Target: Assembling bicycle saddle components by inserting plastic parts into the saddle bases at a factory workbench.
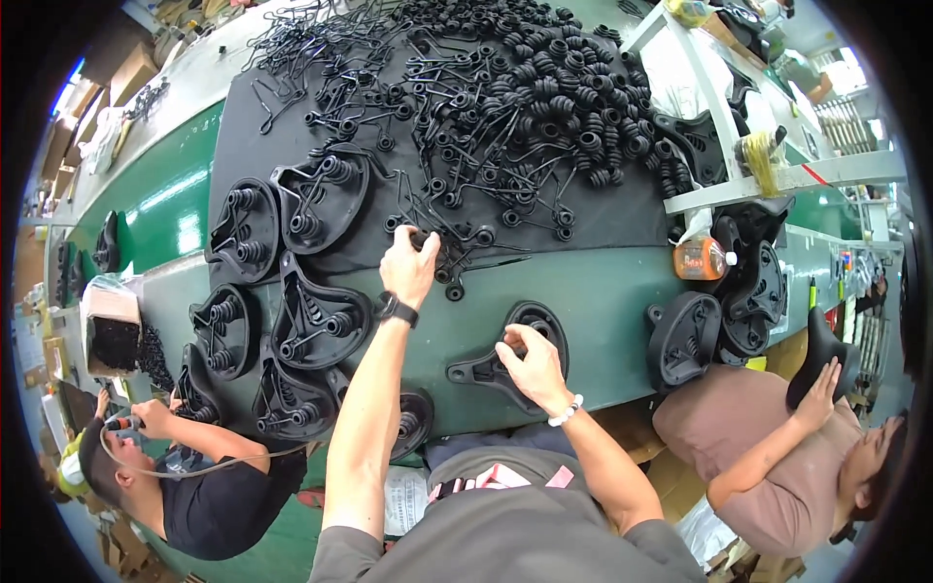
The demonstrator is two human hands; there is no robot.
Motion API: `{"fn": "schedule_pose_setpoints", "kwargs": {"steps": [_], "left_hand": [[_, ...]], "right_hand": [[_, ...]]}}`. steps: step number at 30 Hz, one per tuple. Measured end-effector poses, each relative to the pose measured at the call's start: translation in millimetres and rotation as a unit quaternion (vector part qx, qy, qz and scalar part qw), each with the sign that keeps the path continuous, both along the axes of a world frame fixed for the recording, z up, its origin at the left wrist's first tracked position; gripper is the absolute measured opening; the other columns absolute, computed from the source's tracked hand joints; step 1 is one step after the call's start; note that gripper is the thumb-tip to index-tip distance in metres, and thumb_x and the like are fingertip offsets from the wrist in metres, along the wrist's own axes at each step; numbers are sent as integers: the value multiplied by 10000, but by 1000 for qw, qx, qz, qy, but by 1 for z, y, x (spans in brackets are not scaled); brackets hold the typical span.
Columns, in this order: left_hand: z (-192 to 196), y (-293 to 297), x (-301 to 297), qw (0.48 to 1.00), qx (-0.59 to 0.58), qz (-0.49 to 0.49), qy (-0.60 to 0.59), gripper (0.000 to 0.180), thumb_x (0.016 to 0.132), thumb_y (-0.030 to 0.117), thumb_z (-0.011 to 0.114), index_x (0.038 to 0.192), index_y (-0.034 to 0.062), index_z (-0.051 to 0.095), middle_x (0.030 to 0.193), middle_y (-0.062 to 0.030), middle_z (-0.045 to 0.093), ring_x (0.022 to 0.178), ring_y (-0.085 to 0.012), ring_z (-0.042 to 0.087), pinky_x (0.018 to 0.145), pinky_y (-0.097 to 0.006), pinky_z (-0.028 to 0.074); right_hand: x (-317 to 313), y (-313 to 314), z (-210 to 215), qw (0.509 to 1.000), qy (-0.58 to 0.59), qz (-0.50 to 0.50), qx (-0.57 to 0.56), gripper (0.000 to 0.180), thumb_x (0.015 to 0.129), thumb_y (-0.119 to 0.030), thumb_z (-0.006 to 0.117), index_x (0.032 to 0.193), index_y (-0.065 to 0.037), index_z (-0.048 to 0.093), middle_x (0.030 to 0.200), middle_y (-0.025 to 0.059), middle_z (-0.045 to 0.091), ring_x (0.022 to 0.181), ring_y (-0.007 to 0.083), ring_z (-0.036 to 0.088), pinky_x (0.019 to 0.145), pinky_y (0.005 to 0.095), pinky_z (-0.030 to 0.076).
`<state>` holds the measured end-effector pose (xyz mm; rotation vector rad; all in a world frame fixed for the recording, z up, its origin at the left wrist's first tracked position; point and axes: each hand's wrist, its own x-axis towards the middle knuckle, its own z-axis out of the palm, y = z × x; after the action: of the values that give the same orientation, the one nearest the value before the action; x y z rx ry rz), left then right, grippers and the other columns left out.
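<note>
My left hand (408, 270) reaches to the near edge of the black mat, with its fingers closed round a small black spring part (419, 239). Bent black wire springs (474, 236) lie loose beside it. On the green table in front of me a black bicycle saddle (472, 371) rests with its hollow underside up. Over this saddle is my right hand (535, 367), its fingers curled in a pinch and partly hiding the saddle; whatever they hold is too small to make out.
A heap of black coil springs (583, 107) covers the mat's far side. Upturned saddles with springs (316, 316) stand at the left, more saddles (684, 340) at the right, near an orange bottle (692, 260) and a white metal frame (787, 182). Co-workers sit on both sides.
</note>
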<state>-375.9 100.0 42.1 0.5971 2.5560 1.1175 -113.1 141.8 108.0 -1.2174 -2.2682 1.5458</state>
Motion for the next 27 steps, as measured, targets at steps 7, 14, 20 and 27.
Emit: {"fn": "schedule_pose_setpoints", "kwargs": {"steps": [7,14,20,27], "left_hand": [[33,-59,17,981,-43,-89,166,291,896,316,715,1086,109,640,809,-166,706,749,-375,703,655,-469,544],[58,-31,19,975,43,-84,201,287,942,304,699,1127,105,607,905,-176,711,789,-405,693,682,-477,529],[57,-42,23,971,-80,-125,189,269,909,276,672,1139,143,625,892,-196,718,831,-426,699,705,-510,539],[92,-47,25,943,-181,-112,255,285,896,268,688,1145,141,631,890,-196,717,813,-423,695,703,-503,533]], "right_hand": [[-41,-7,23,1000,9,-9,28,379,889,-304,702,1122,-6,685,1000,160,719,891,297,703,809,397,556],[-19,-33,11,995,58,40,63,324,891,-265,687,1054,12,647,955,173,688,883,347,677,796,433,546],[23,-42,-1,995,87,50,8,320,882,-266,684,1054,1,637,899,144,660,843,331,663,768,441,529],[75,-30,0,992,102,14,-78,330,905,-272,684,1078,8,655,919,148,712,851,316,697,767,419,545]]}}
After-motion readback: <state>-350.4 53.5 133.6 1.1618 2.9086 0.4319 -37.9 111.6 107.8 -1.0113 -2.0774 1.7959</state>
